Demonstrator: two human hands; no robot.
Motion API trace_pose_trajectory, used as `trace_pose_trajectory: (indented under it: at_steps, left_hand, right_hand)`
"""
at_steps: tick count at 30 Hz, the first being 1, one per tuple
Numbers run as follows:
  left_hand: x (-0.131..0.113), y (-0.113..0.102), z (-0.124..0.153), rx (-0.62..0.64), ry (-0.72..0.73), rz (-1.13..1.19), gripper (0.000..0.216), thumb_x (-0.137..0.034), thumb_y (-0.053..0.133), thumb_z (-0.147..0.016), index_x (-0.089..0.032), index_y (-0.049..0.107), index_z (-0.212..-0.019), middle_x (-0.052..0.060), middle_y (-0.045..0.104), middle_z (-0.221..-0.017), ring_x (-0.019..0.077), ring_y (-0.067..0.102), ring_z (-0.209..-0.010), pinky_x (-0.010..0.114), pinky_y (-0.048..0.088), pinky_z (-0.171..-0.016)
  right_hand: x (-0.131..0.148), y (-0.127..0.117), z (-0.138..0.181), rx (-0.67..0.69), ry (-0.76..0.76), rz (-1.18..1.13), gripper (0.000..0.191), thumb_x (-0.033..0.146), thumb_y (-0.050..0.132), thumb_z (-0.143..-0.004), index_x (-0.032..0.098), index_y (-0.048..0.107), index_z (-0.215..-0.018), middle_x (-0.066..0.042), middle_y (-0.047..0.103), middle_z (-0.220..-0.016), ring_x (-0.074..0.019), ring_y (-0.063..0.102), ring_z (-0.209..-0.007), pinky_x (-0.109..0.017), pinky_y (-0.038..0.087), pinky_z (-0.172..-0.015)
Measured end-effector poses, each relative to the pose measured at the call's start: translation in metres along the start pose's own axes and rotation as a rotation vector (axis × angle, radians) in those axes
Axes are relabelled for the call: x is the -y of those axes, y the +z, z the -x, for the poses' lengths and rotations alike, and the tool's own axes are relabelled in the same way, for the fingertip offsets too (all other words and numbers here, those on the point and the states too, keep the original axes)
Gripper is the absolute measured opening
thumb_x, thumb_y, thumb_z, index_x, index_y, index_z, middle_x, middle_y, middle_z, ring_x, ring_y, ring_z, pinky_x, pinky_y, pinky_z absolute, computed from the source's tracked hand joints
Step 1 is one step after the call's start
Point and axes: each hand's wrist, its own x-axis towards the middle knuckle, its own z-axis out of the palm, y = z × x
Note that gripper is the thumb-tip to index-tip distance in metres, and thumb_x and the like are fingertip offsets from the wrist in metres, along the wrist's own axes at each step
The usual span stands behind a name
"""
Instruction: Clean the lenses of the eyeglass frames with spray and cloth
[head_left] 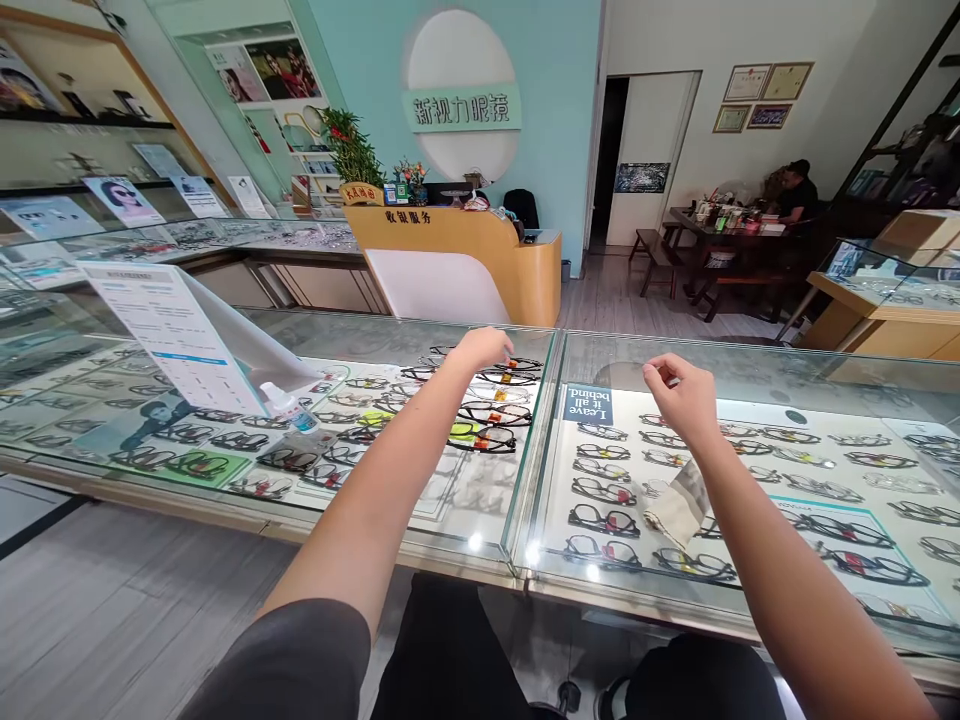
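Note:
My left hand [482, 349] reaches across the glass counter [540, 560], fingers curled down onto the farthest of a row of black eyeglasses [517, 368] with an orange tag. More pairs [491, 412] lie on the glass nearer me. My right hand [679, 395] hovers above the right glass panel, fingers curled in with the thumb against them and nothing visible in them. A grey cleaning cloth [677, 512] lies on the glass under my right forearm.
Rows of eyeglasses fill the lit case under the glass. A leaning info sheet [176, 335] and a small spray bottle [291, 408] stand to the left. An orange reception desk [480, 255] is beyond. A person [795, 192] sits at a table, far right.

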Motion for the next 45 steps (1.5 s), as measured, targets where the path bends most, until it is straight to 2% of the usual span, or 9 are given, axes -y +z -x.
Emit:
trace_pose_trajectory:
  at_steps: [7, 10, 14, 16, 18, 20, 24, 36, 45]
  left_hand:
    - [-0.012, 0.006, -0.022, -0.019, -0.031, 0.076, 0.025, -0.038, 0.083, -0.078, -0.029, 0.089, -0.101, 0.008, 0.085, -0.11, 0.0254, 0.076, -0.109, 0.026, 0.056, -0.091]
    - [-0.016, -0.007, -0.018, -0.116, -0.06, 0.157, 0.025, -0.043, 0.081, -0.082, -0.027, 0.088, -0.099, 0.009, 0.084, -0.105, 0.0266, 0.076, -0.106, 0.029, 0.056, -0.091]
    - [-0.044, -0.02, 0.006, -0.322, -0.037, 0.304, 0.04, -0.053, 0.068, -0.096, -0.021, 0.085, -0.113, 0.011, 0.079, -0.122, 0.0264, 0.072, -0.113, 0.031, 0.055, -0.094]
    - [-0.069, -0.017, 0.027, -0.418, 0.015, 0.485, 0.044, -0.056, 0.064, -0.098, -0.02, 0.083, -0.113, 0.011, 0.077, -0.125, 0.0229, 0.071, -0.112, 0.03, 0.055, -0.095]
    - [-0.098, -0.01, 0.053, -0.477, 0.119, 0.986, 0.042, -0.056, 0.074, -0.091, -0.016, 0.081, -0.102, 0.011, 0.078, -0.115, 0.0222, 0.072, -0.105, 0.031, 0.055, -0.095]
    - [-0.124, -0.001, 0.08, -0.393, 0.206, 1.359, 0.044, -0.06, 0.082, -0.085, -0.016, 0.08, -0.095, 0.008, 0.08, -0.101, 0.0219, 0.071, -0.1, 0.033, 0.054, -0.097]
    - [-0.154, 0.013, 0.117, -0.317, 0.232, 1.628, 0.039, -0.055, 0.091, -0.078, -0.018, 0.08, -0.088, 0.004, 0.078, -0.093, 0.0188, 0.067, -0.092, 0.032, 0.052, -0.093]
    - [-0.151, 0.04, 0.114, -0.335, 0.297, 1.66, 0.039, -0.05, 0.089, -0.083, -0.017, 0.081, -0.102, 0.01, 0.078, -0.116, 0.0239, 0.07, -0.11, 0.038, 0.053, -0.104]
    - [-0.147, 0.044, 0.109, -0.363, 0.356, 1.605, 0.038, -0.053, 0.078, -0.093, -0.018, 0.075, -0.108, 0.01, 0.072, -0.12, 0.0205, 0.068, -0.1, 0.032, 0.057, -0.088]
  right_hand:
    - [-0.005, 0.0, -0.003, 0.001, 0.019, 0.004, 0.027, 0.045, 0.059, -0.094, 0.024, 0.071, -0.084, -0.002, 0.071, -0.07, -0.021, 0.065, -0.068, -0.034, 0.045, -0.073]
    - [-0.008, 0.0, -0.004, 0.008, 0.03, 0.014, 0.027, 0.046, 0.059, -0.095, 0.024, 0.07, -0.084, -0.001, 0.07, -0.07, -0.0202, 0.064, -0.067, -0.034, 0.045, -0.074]
    - [-0.007, 0.002, -0.003, 0.042, 0.04, 0.002, 0.026, 0.044, 0.06, -0.095, 0.023, 0.07, -0.083, -0.001, 0.069, -0.069, -0.0194, 0.063, -0.067, -0.034, 0.046, -0.073]
    - [0.0, 0.003, 0.0, 0.084, 0.026, -0.089, 0.026, 0.043, 0.062, -0.095, 0.023, 0.071, -0.083, -0.001, 0.069, -0.07, -0.0195, 0.063, -0.068, -0.033, 0.047, -0.072]
    - [0.01, 0.006, 0.004, 0.149, 0.015, -0.249, 0.027, 0.046, 0.065, -0.096, 0.022, 0.073, -0.087, -0.002, 0.07, -0.074, -0.0196, 0.064, -0.071, -0.033, 0.048, -0.071]
    - [0.023, 0.01, 0.011, 0.229, 0.018, -0.429, 0.03, 0.051, 0.068, -0.096, 0.022, 0.076, -0.092, -0.003, 0.072, -0.08, -0.0194, 0.065, -0.073, -0.033, 0.049, -0.069]
    - [0.048, 0.018, 0.026, 0.368, 0.032, -0.626, 0.036, 0.057, 0.075, -0.092, 0.022, 0.077, -0.1, 0.0, 0.066, -0.076, -0.0179, 0.061, -0.07, -0.032, 0.048, -0.066]
    - [0.051, 0.031, 0.036, 0.235, 0.008, -0.492, 0.032, 0.053, 0.072, -0.094, 0.021, 0.074, -0.092, 0.002, 0.062, -0.065, -0.0166, 0.058, -0.06, -0.032, 0.046, -0.062]
    - [0.044, 0.022, 0.034, 0.131, -0.097, -0.144, 0.029, 0.051, 0.057, -0.106, 0.024, 0.066, -0.104, 0.003, 0.07, -0.062, -0.0171, 0.064, -0.055, -0.031, 0.046, -0.06]
